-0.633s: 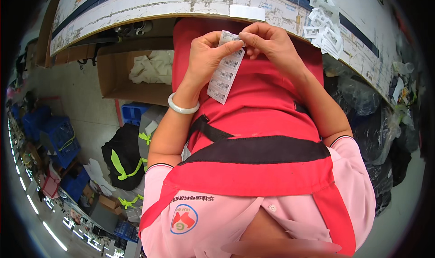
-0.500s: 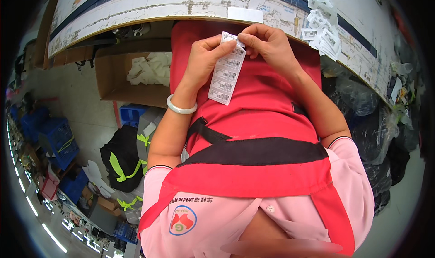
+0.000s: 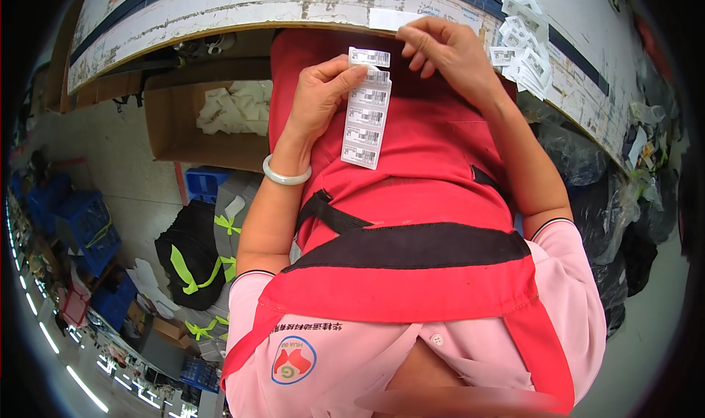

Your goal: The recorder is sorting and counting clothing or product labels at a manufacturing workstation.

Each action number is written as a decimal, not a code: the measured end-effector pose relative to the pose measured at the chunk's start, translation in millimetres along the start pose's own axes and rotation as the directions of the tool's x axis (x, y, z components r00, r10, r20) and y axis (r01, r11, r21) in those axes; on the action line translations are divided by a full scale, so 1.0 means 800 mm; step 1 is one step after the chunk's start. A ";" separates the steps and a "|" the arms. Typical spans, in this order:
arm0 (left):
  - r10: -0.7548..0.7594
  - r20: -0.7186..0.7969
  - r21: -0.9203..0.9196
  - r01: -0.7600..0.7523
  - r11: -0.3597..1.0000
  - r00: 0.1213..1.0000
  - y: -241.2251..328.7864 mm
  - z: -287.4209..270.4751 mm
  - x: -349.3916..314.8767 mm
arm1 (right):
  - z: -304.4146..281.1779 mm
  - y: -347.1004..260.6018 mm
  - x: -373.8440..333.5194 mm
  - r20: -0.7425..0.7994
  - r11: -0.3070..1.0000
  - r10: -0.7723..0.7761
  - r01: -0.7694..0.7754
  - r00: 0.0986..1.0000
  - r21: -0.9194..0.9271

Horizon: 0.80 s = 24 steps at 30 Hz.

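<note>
At left, one black bundle (image 3: 187,253) carries bright green ties. Above it, one open cardboard box (image 3: 209,150) contains crumpled off-white pieces (image 3: 239,108), count indeterminable. The left hand (image 3: 319,95) clamps one label strip (image 3: 365,117) between thumb and forefinger, over the red apron (image 3: 433,150); six printed labels are visible. The right hand (image 3: 449,51) is apart from the strip, near one blank white strip (image 3: 396,20) on the table (image 3: 294,11); whether its fingertips grip anything cannot be told. One label pile (image 3: 525,47), uncountable, lies at right.

Label strip (image 3: 366,115) with illegible print (image 3: 360,156)
</note>
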<state>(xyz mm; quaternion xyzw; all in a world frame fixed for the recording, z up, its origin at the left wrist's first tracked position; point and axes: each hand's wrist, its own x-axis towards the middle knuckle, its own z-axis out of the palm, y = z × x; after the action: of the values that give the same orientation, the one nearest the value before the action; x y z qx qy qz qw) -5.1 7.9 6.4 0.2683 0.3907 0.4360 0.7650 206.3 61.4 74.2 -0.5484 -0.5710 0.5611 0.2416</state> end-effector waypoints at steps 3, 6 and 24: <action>0.029 0.017 0.013 -0.029 0.999 0.999 -0.001 0.000 0.001 | 0.015 0.007 -0.009 0.067 0.990 0.085 -0.092 0.994 0.107; 0.078 0.026 0.045 -0.079 0.996 0.997 -0.003 0.002 0.002 | 0.020 0.009 -0.012 0.071 0.976 0.069 -0.082 0.995 0.202; -0.058 -0.050 -0.117 0.052 0.992 0.997 -0.009 -0.014 0.010 | -0.021 0.006 0.036 -0.069 0.998 0.060 -0.058 0.996 0.032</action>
<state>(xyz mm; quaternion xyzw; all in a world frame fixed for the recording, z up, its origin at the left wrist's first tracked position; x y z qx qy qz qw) -8.6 12.3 -7.6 0.2010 0.3922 0.4434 0.7805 214.4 92.6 64.3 -0.5805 -0.5374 0.5569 0.2530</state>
